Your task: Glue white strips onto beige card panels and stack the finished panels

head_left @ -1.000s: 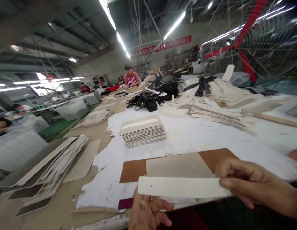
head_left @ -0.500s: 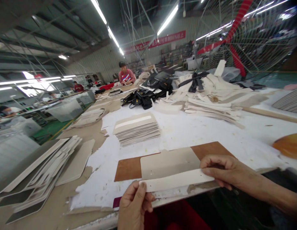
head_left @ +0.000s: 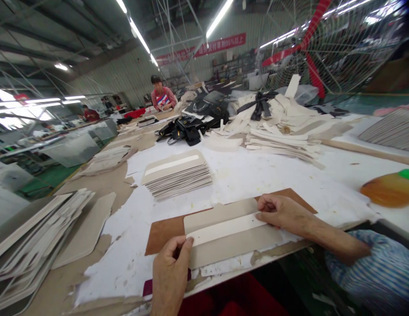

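Observation:
A long white strip (head_left: 226, 229) is stretched between my two hands, over a beige panel (head_left: 233, 249) with rounded corners. My left hand (head_left: 174, 265) pinches the strip's left end between thumb and fingers. At the other end, my right hand (head_left: 280, 214) grips it the same way, close to the panel's right side. The strip lies along the panel's middle; whether it touches all along I cannot tell. Beneath the panel is a brown leather-like piece (head_left: 163, 232), showing at the left and right. Small dark dots mark the strip near its ends.
Beyond the panel stands a stack of beige panels (head_left: 178, 175), the top one bearing a white strip. More panels (head_left: 59, 245) lie at left. Black pieces (head_left: 187, 129) and white strips (head_left: 280, 142) are heaped farther back. A large fan (head_left: 303, 48) and a person (head_left: 162, 96) are beyond.
Both hands have moved the strip away from the panel's near edge onto its middle. The near half of the panel now shows below the strip. The view has shifted slightly.

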### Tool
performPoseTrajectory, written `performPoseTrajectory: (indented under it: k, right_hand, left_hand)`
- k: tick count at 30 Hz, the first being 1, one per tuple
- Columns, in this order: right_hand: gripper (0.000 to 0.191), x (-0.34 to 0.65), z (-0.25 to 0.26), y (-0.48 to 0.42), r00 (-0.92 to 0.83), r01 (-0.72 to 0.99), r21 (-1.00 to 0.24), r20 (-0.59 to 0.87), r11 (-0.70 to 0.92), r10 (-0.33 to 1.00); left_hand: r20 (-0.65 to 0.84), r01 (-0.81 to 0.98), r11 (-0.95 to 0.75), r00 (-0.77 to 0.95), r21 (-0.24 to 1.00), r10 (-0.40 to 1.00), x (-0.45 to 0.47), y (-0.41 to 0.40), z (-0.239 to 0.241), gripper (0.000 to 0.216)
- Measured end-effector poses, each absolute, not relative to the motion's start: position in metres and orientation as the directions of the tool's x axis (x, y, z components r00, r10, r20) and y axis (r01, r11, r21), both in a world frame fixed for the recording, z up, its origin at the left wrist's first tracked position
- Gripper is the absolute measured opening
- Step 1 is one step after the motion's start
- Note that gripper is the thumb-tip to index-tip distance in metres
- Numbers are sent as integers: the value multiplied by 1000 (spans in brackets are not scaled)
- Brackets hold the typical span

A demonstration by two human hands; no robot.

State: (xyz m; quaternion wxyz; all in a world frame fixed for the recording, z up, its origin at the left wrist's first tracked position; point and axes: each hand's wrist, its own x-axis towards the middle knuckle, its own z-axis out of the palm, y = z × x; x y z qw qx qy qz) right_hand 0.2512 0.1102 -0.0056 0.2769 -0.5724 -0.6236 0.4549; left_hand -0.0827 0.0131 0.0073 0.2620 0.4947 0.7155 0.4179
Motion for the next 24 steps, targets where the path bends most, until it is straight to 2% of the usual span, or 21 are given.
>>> performPoseTrajectory:
  k: [4, 18, 24]
  right_hand:
    - [35, 250, -6, 110, -170, 485, -871, -178, -75, 969]
    - [13, 244, 6, 100, -92, 615, -787, -135, -50, 987]
    - [13, 241, 10, 99, -70, 651, -757, -133, -55, 989]
  left_hand:
    - [-57, 434, 247, -405, 866, 912, -85, 13, 5, 57]
    - [-45, 499, 288, -443, 818, 895, -79, 11, 8, 58]
    - [-8, 520, 290, -478, 803, 878, -77, 9, 7, 56]
